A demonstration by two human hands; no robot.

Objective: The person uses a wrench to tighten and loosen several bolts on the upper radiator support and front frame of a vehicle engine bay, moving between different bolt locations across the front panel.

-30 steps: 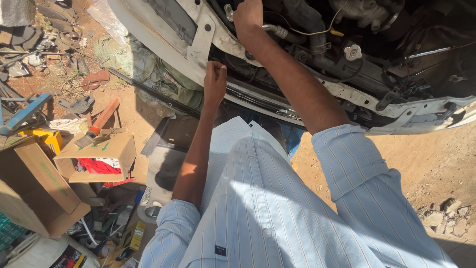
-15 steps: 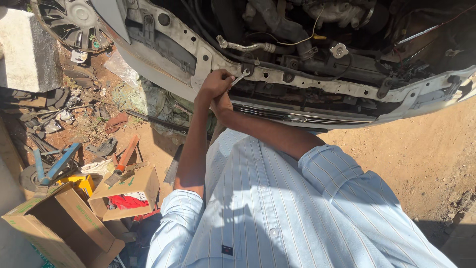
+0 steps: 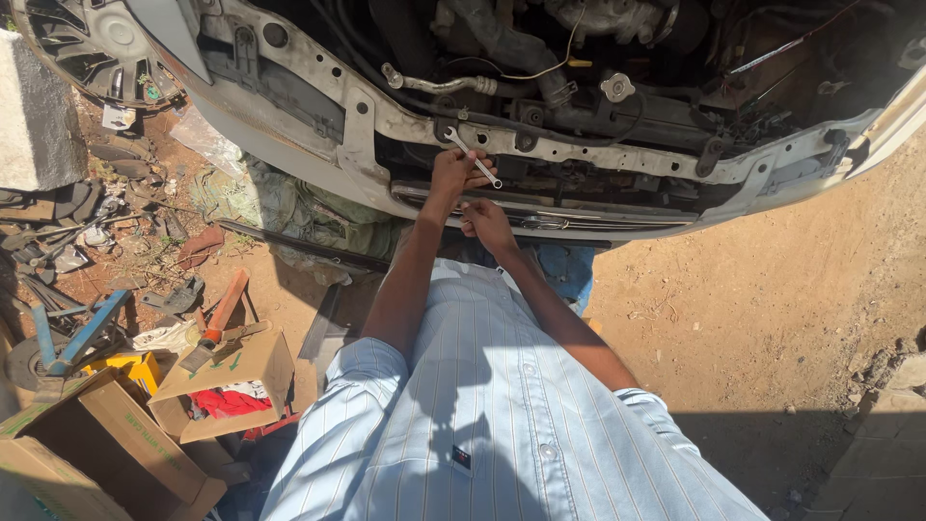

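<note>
Outdoor yard, hard sunlight, sharp shadows. Ground (image 3: 772, 289): bare reddish-brown dirt, small stones at right edge. Upper frame: open front of a car (image 3: 617, 125), bumper off, pale crossmember and dark engine bay exposed. Upper left: wheel cover (image 3: 96, 48); grey concrete block (image 3: 39, 116) just below it. Left side: scattered scrap and rags (image 3: 106, 232). Lower left: two open cardboard boxes (image 3: 241, 376), a blue metal tool (image 3: 72, 338) and a yellow container (image 3: 130, 367) beside them.
</note>
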